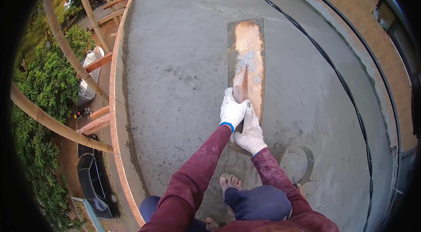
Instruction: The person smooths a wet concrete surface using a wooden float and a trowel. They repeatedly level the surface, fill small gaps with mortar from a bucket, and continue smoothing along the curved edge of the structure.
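Wooden float [250,41] held by its handle on a wet concrete slab [175,52]

The long, narrow float lies on the grey slab, roughly midway between its left and right edges, with its far end pointing toward the slab's far edge. Pale orange-brown wood shows through smears of cement. A raised wooden handle [240,83] runs lengthwise along it.

Both hands wear white knit gloves and are clamped on the handle, touching each other. The left hand [232,108] is farther forward, with a blue band at its cuff; the right hand [251,133] is just behind it, nearer the body. Some of the fingers are hidden.

Maroon sleeves [186,175] lead back to the person, whose foot [230,182] stands on the slab below the hands. Near the foot, to the right, a round ring [310,164] is set in the concrete.

An orange-brown edge board [117,100] lines the slab's left edge; beyond it are bamboo poles [59,129], green trees and, lower down, a black car [97,183]. Dark cables [337,72] run along the right side, near a brown wall [346,1].
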Tool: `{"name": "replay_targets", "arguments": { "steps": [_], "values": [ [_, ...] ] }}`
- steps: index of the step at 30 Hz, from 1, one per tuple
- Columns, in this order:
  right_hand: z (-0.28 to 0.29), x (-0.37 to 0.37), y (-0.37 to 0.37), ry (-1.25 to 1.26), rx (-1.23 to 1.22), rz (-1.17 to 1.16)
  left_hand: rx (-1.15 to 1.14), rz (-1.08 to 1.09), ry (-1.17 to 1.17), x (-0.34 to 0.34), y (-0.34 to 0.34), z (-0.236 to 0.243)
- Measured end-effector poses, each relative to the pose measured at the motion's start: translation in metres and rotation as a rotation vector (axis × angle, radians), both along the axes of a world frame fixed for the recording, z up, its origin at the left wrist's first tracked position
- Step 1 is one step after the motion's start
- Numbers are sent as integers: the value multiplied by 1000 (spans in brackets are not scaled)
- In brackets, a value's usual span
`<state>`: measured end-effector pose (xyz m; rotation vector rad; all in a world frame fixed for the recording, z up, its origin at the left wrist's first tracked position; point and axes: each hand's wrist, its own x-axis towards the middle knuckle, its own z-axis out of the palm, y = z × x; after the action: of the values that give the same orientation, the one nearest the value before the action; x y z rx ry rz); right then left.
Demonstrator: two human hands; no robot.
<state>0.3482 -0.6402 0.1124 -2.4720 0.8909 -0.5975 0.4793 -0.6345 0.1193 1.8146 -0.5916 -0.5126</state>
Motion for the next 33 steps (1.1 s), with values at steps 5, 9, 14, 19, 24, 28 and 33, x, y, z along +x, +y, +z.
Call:
{"name": "replay_targets", "arguments": {
  "steps": [5,9,14,19,24,28,33],
  "values": [
    [-60,-28,-25,12,-227,-191,217,-34,18,-47,-19,-15],
    [-81,-43,-24,67,-36,-296,27,-448,467,-7,17,-11],
    [-150,-102,-50,287,84,-442,260,12,-457,118,179,15],
    [-176,-110,-37,328,201,-389,793,457,-811,236,431,-17],
    [-196,-100,-29,244,94,-276,957,307,-470,163,497,-90],
    [-189,-16,-97,212,56,-307,745,382,-443,166,492,-106],
    [-208,-16,-146,161,-183,-128,679,414,-362,159,474,-113]
  ]
}}
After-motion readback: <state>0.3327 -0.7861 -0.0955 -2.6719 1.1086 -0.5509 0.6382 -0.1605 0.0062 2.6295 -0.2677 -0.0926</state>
